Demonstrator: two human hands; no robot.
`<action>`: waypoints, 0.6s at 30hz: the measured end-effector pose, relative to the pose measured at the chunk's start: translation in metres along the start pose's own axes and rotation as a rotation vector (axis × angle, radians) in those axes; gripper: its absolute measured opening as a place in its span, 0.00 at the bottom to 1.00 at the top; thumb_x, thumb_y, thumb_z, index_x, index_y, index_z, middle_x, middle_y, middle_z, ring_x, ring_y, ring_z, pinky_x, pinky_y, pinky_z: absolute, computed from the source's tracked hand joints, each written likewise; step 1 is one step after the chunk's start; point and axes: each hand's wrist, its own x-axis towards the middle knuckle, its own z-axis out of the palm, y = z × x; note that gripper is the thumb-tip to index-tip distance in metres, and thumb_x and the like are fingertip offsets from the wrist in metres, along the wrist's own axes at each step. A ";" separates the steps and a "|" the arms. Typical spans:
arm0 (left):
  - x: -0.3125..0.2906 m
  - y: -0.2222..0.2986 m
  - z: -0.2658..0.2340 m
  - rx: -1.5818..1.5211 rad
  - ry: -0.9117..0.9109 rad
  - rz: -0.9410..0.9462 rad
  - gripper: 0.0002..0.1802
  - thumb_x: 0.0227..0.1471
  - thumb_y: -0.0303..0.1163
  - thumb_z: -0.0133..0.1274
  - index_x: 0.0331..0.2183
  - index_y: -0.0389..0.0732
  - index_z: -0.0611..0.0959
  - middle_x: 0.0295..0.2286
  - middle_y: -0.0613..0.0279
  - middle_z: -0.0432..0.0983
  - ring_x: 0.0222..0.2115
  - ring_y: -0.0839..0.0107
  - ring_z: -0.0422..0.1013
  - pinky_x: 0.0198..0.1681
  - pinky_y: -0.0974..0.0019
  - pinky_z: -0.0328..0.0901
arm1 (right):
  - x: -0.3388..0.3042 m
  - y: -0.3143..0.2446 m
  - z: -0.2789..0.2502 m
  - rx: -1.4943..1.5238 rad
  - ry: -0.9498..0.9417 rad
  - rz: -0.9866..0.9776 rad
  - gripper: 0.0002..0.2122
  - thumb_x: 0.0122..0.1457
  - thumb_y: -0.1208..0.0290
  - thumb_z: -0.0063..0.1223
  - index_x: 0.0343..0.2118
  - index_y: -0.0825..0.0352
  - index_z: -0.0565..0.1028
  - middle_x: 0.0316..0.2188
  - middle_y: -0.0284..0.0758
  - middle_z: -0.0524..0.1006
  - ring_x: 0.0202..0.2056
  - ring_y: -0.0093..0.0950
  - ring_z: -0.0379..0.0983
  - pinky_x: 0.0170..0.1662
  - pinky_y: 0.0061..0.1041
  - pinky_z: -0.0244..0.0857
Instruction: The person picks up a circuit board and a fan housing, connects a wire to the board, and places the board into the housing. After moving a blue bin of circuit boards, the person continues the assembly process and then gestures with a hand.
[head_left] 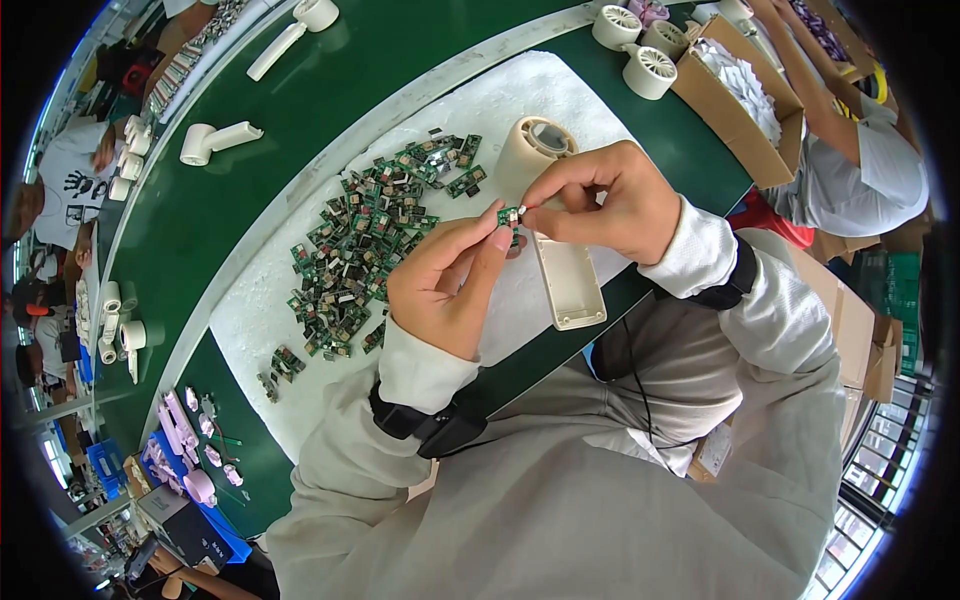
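Note:
My left hand pinches a small green circuit board between thumb and fingers. At the board's right edge my right hand is closed on a tiny white connector; whether it is seated in the board cannot be made out. Below both hands lies a cream handheld fan housing, its hollow handle pointing toward me and its round head beyond my right fingers. Left of the hands, a heap of green circuit boards spreads over a white foam sheet.
A curved pale rail crosses the green table. Cream fan parts lie beyond it. More fan heads stand at the far right by a cardboard box. Pink parts lie at the left. Other people sit around the table.

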 end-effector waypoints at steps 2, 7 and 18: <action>0.002 -0.003 -0.001 -0.042 -0.027 -0.003 0.13 0.57 0.18 0.54 0.45 0.31 0.80 0.40 0.52 0.77 0.40 0.70 0.76 0.45 0.67 0.73 | 0.000 0.003 -0.004 0.030 -0.014 -0.001 0.07 0.53 0.76 0.63 0.35 0.68 0.82 0.11 0.22 0.62 0.17 0.11 0.54 0.22 0.18 0.48; 0.003 -0.007 -0.001 -0.192 -0.095 -0.029 0.12 0.57 0.19 0.54 0.44 0.30 0.80 0.40 0.50 0.78 0.38 0.69 0.76 0.44 0.65 0.75 | 0.000 0.008 -0.014 0.061 -0.067 0.005 0.06 0.55 0.74 0.64 0.36 0.67 0.82 0.12 0.21 0.62 0.17 0.11 0.52 0.22 0.18 0.46; 0.000 -0.010 -0.005 -0.065 -0.103 0.014 0.11 0.57 0.20 0.54 0.43 0.30 0.80 0.40 0.51 0.78 0.37 0.68 0.77 0.43 0.67 0.74 | 0.000 0.015 -0.006 0.073 -0.061 -0.063 0.08 0.56 0.74 0.64 0.38 0.65 0.82 0.13 0.21 0.62 0.18 0.11 0.51 0.23 0.18 0.45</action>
